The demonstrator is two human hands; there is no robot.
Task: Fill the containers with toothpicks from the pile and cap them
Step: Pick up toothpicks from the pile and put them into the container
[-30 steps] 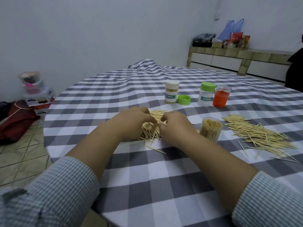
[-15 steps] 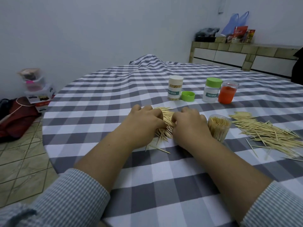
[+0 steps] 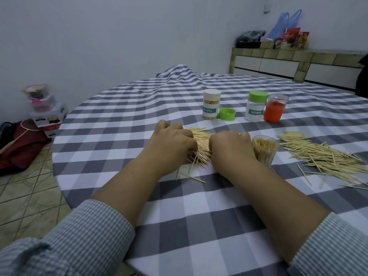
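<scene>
On the checked tablecloth [image 3: 199, 226] my left hand [image 3: 171, 144] and my right hand [image 3: 231, 148] flank a small bundle of toothpicks [image 3: 201, 140], fingers curled around it from both sides. Just right of my right hand stands an open clear container [image 3: 264, 150] packed with toothpicks. A larger loose pile of toothpicks [image 3: 322, 156] spreads further right. Behind stand a white-capped toothpick container [image 3: 211, 104], a loose green cap [image 3: 227, 114], a green-capped container [image 3: 256, 106] and an orange container [image 3: 274, 108].
A few stray toothpicks [image 3: 191, 176] lie near my left wrist. The table's round edge drops to a tiled floor at left, where boxes [image 3: 47, 114] and a red bag [image 3: 20, 148] sit. A tiled counter [image 3: 298, 60] with bags runs along the back right.
The bundle of toothpicks has dropped lower and flatter onto the cloth between my hands. The view has tilted slightly, shifting everything to the right.
</scene>
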